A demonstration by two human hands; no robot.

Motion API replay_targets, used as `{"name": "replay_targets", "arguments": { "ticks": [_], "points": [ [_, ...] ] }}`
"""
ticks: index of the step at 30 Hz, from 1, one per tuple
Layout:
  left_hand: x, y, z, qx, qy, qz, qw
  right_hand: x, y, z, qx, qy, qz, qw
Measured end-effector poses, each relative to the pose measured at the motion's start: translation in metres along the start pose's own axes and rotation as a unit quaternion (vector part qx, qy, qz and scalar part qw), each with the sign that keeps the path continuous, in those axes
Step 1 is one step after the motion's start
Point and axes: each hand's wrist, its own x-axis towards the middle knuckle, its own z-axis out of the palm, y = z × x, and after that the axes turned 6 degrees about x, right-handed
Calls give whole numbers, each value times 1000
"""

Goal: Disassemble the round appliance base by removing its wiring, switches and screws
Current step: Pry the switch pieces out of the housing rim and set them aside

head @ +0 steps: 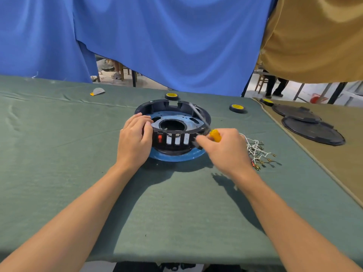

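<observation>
On table (59, 163), toward far edge: round base (176, 116). Left hand (134, 142) clasps left wall; right hand (225, 150) grips screwdriver (215, 135) at right wall — shaft slanting toward far edge.

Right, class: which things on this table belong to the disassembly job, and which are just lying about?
Job: round appliance base, gripped by the left hand; orange-handled screwdriver in the right hand; loose wires.
Lying about: three tape rolls; grey scrap; two black discs.

Bright light from ahead; hard shadows toward viewer; screwdriver (204, 123) shaft motion-blurred; edges bowed.
</observation>
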Motion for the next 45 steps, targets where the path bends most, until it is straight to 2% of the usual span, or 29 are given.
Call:
{"name": "replay_targets", "arguments": {
  "ticks": [3,6,9,13,16,22,27,33,40,45],
  "points": [
    [0,1,0,5,-3,-1,1000,5,29,-25,-40,3,61,997],
    [-1,2,-1,3,-1,-2,1000,7,52,-37,-68,-31,130,989],
    [-2,4,-2,-9,-3,-19,1000,7,64,-38,-125,-59,141,980],
    [-2,6,-1,-1,12,-110,994,7,66,-37,-208,-55,126,968],
    [-1,9,1,-103,-6,-178,979,9,59,-38,-150,-49,128,979],
    [12,4,4,-227,-30,-260,938,18,20,-41,-16,-70,27,997],
    [21,-6,-8,-355,-100,-225,902,23,-5,-32,16,-137,-73,988],
    [25,-14,-16,-420,-223,-222,851,35,-13,-20,15,-203,-114,972],
    [22,-13,-11,-415,-181,-236,860,56,-14,3,-111,-187,-150,964],
    [18,-9,-7,-420,-153,-233,864,60,-17,21,-123,-214,-152,957]
  ]
}}
